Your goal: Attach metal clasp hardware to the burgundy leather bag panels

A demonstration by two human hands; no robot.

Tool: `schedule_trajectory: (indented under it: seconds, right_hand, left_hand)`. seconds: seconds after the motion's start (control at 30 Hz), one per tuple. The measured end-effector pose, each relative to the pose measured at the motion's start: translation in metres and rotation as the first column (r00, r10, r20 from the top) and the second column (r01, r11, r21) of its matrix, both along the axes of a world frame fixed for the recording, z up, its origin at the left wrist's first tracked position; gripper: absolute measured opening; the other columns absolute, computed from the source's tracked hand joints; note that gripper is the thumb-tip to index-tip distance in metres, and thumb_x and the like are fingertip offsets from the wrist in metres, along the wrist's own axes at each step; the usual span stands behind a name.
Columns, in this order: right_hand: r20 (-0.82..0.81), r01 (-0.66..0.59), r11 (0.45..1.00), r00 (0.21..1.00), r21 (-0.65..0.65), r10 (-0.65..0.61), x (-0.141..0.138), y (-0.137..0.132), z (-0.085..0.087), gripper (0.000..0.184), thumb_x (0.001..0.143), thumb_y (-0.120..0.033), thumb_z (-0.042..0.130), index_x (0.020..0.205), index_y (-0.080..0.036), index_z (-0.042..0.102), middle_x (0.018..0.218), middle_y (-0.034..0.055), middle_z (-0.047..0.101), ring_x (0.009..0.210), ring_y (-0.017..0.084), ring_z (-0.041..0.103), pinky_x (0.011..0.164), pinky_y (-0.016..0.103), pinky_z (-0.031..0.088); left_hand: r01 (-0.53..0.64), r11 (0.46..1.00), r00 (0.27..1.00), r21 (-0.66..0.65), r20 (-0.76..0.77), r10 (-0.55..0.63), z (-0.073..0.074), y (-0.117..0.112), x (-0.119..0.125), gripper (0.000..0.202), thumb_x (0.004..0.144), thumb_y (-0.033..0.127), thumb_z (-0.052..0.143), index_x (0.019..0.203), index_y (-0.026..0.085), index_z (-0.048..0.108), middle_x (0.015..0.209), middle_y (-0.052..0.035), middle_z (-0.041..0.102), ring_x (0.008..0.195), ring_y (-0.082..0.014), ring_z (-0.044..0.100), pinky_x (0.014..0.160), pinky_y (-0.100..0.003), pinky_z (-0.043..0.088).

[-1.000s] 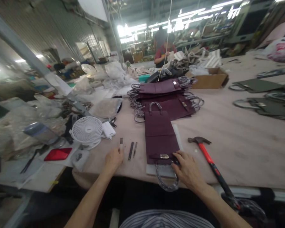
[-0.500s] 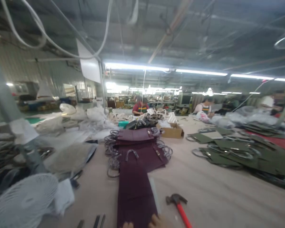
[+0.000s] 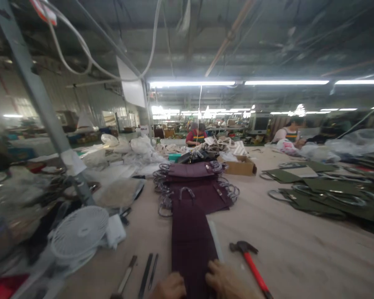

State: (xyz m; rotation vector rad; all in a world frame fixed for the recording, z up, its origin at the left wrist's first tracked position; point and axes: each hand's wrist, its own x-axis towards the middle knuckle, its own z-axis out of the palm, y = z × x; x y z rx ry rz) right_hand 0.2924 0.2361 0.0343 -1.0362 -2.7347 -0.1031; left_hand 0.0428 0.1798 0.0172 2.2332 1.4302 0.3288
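A long dark maroon bag panel [image 3: 191, 241] lies lengthwise in front of me, its near end low in the view. My left hand [image 3: 171, 285] is closed at its left edge, fingers curled against the material. At the opposite edge my right hand [image 3: 222, 278] has its fingers bent over the panel. Beyond it are stacked maroon bag pieces [image 3: 202, 195] with handles wrapped in clear plastic. Close to my right hand rests a claw hammer [image 3: 252, 265] with a red handle. Several slim tools, among them a dark flat bar [image 3: 146, 274], lie left of my left hand.
A white fan [image 3: 81, 232] stands at the left near a grey metal post [image 3: 46, 104]. Dark green bag pieces [image 3: 324, 195] are piled at the right. Farther back are a cardboard box [image 3: 241, 166], plastic bags [image 3: 141, 147] and a seated person [image 3: 195, 136].
The view has shifted left and tipped down, so the scene sits farther right. Both hands show more fully, at the panel's two edges. The hammer and stacks keep their places on the table.
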Motion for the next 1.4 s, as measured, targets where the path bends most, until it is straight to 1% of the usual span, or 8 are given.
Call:
schedule_trajectory:
  seconds: [0.17,0.37,0.47,0.6,0.7,0.77,0.97,1.4]
  right_hand:
    - [-0.040,-0.178,0.951,0.984,-0.251,0.174,0.018,-0.026,0.001,0.029,0.089,-0.004,0.039,0.083,-0.019,0.063,0.099,0.0066,0.065,0.092,0.018,0.059,0.082,0.032,0.049]
    - [-0.287,-0.183,0.982,0.944,-0.048,0.162,0.029,-0.033,-0.040,0.042,0.090,-0.006,0.038,0.115,-0.020,0.068,0.125,0.0104,0.067,0.115,0.022,0.060,0.097,0.041,0.054]
    - [-0.426,-0.078,0.991,0.905,-0.106,0.026,0.027,-0.038,-0.051,0.037,0.095,-0.019,0.040,0.116,-0.022,0.070,0.125,0.0094,0.068,0.117,0.024,0.061,0.099,0.044,0.054]
    - [-0.547,0.042,0.964,0.817,-0.262,-0.184,0.009,-0.034,-0.047,0.035,0.099,-0.038,0.040,0.108,-0.023,0.071,0.108,0.0086,0.072,0.101,0.024,0.067,0.088,0.042,0.057]
    - [-0.570,0.088,0.966,0.793,-0.243,-0.216,-0.008,-0.029,-0.046,0.035,0.096,-0.047,0.047,0.107,-0.022,0.070,0.107,0.0094,0.072,0.099,0.027,0.066,0.090,0.046,0.053]
    - [-0.588,0.100,0.974,0.782,-0.204,-0.204,-0.016,-0.027,-0.050,0.035,0.095,-0.048,0.049,0.105,-0.022,0.070,0.108,0.0095,0.072,0.102,0.028,0.064,0.093,0.049,0.050]
    - [-0.635,0.088,0.971,0.743,-0.222,-0.212,-0.015,-0.027,-0.058,0.031,0.097,-0.045,0.049,0.098,-0.024,0.071,0.103,0.0077,0.072,0.100,0.025,0.064,0.092,0.045,0.049]
    - [-0.648,0.085,0.956,0.718,-0.280,-0.254,-0.017,-0.035,-0.050,0.028,0.100,-0.034,0.046,0.096,-0.021,0.070,0.102,0.0073,0.072,0.099,0.022,0.063,0.093,0.042,0.047]
  left_hand:
    - [0.094,0.965,0.978,0.244,0.157,-0.135,-0.022,-0.022,-0.015,0.028,0.086,0.006,0.049,0.093,0.021,0.072,0.106,-0.0082,0.071,0.110,-0.0192,0.065,0.100,-0.032,0.053]
    - [0.054,0.937,0.980,0.345,0.163,-0.117,-0.033,-0.023,-0.015,0.040,0.086,0.001,0.044,0.112,0.018,0.070,0.125,-0.0100,0.069,0.128,-0.0178,0.059,0.116,-0.035,0.043]
    - [-0.007,0.942,0.979,0.335,0.195,-0.062,-0.033,-0.028,-0.011,0.043,0.085,0.001,0.046,0.118,0.018,0.068,0.129,-0.0103,0.068,0.130,-0.0189,0.058,0.115,-0.035,0.044]
    - [-0.354,0.886,0.926,0.299,0.244,0.287,-0.022,-0.030,-0.024,0.039,0.089,0.005,0.045,0.120,0.017,0.067,0.123,-0.0118,0.070,0.118,-0.0200,0.065,0.104,-0.033,0.051]
    - [-0.668,0.722,0.743,0.182,0.099,0.662,-0.006,-0.022,-0.051,0.028,0.095,0.016,0.047,0.111,0.017,0.070,0.113,-0.0129,0.073,0.108,-0.0233,0.068,0.096,-0.035,0.052]
    - [-0.771,0.631,0.629,0.088,-0.051,0.775,0.003,-0.013,-0.070,0.024,0.094,0.024,0.052,0.106,0.016,0.072,0.110,-0.0142,0.074,0.105,-0.0256,0.069,0.092,-0.035,0.051]
    - [-0.764,0.636,0.642,-0.110,-0.233,0.730,0.007,0.015,-0.093,0.028,0.078,0.041,0.074,0.077,0.013,0.073,0.081,-0.0154,0.076,0.084,-0.0272,0.073,0.070,-0.029,0.049]
    - [-0.733,0.635,0.680,-0.242,-0.273,0.680,0.003,0.030,-0.094,0.010,0.058,0.009,0.068,0.054,0.015,0.061,0.058,-0.0140,0.068,0.078,-0.0317,0.072,0.065,-0.031,0.049]
